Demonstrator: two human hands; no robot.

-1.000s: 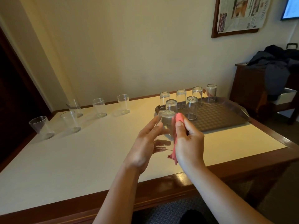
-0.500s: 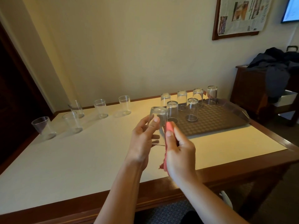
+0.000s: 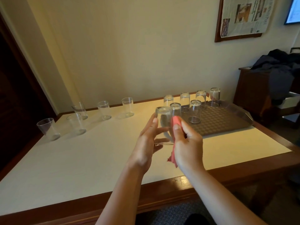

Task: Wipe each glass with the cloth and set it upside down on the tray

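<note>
The left hand [image 3: 146, 140] held one glass [image 3: 164, 123] above the table [image 3: 81, 159], fingers curled round its wall, base up and mouth toward the person. The right hand [image 3: 186, 143] pinched the red cloth [image 3: 176, 121] and pressed it against the right side of that glass; the loose end of the cloth hung below the palm. Both hands were occupied — neither was free.

Progress, judged from the layout: six glasses stood upside down on the brown tray [image 3: 227, 124] at the right of the table, four in a back row [image 3: 201, 99] and two in front [image 3: 195, 111]. These appeared finished. Five glasses [image 3: 103, 110] stood mouth up at the far left of the table, well apart from the tray, and appeared untouched.

The glass in hand was the seventh of twelve and was at the wiping step — not yet placed. It was already inverted and near the tray's left edge, so placement beside the front pair seemed the likely next step. Roughly half the task remained.
</note>
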